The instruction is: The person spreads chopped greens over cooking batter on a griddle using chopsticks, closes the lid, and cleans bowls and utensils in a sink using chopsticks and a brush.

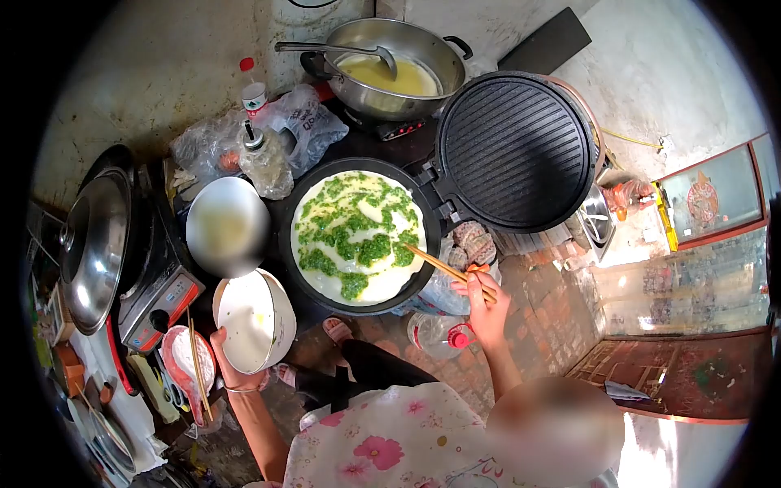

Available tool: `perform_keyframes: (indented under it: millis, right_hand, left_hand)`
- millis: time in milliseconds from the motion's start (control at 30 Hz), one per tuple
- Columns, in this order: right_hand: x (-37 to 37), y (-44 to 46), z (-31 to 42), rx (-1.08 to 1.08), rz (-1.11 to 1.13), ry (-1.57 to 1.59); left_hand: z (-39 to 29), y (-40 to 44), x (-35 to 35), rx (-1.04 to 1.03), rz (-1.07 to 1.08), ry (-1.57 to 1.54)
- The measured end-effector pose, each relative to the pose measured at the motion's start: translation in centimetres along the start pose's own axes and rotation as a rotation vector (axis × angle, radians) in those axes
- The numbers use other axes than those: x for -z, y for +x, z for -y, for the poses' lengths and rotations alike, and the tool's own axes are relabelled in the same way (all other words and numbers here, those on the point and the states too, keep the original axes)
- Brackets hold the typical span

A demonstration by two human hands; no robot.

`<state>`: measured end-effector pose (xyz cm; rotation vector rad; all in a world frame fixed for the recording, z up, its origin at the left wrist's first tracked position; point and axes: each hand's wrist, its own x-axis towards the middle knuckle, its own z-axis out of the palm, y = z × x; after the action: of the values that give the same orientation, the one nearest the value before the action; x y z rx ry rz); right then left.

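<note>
My right hand (487, 309) grips a pair of wooden chopsticks (442, 265). Their tips touch the chopped greens (374, 249) at the right side of a pale round flatbread (370, 213), which lies in the black electric griddle (434, 236). Greens are spread unevenly over the dough, with thicker clumps toward its near side. In my left hand (234, 370) is a tilted white bowl (284, 317), with little visible inside. Another white bowl (202, 198), its contents blurred, sits just beyond it. The griddle's ridged lid (517, 150) stands open at the right.
A steel pot (451, 65) with yellowish liquid and a ladle (389, 58) stands at the back. Plastic bags and a glass bottle (264, 159) are left of the griddle. A pink bowl of white powder (175, 350) carries chopsticks. A large plastic jug (435, 335) is on the floor.
</note>
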<state>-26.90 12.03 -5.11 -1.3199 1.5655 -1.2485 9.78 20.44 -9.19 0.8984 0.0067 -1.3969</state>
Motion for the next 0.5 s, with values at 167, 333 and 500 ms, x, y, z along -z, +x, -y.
perform_keyframes:
  millis: [167,333,500]
  right_hand:
    - [0.4,0.1,0.2,-0.035,-0.034,0.029]
    - [0.6,-0.3,-0.2,0.006,0.038,-0.047]
    - [0.8,0.0,0.1,-0.023,-0.023,-0.036]
  left_hand:
    - [0.0,-0.1,0.9,-0.001,-0.012,0.005]
    - [0.1,0.2,1.2,-0.012,0.003,0.004]
    - [0.0,0.1,1.0,-0.009,0.006,0.021]
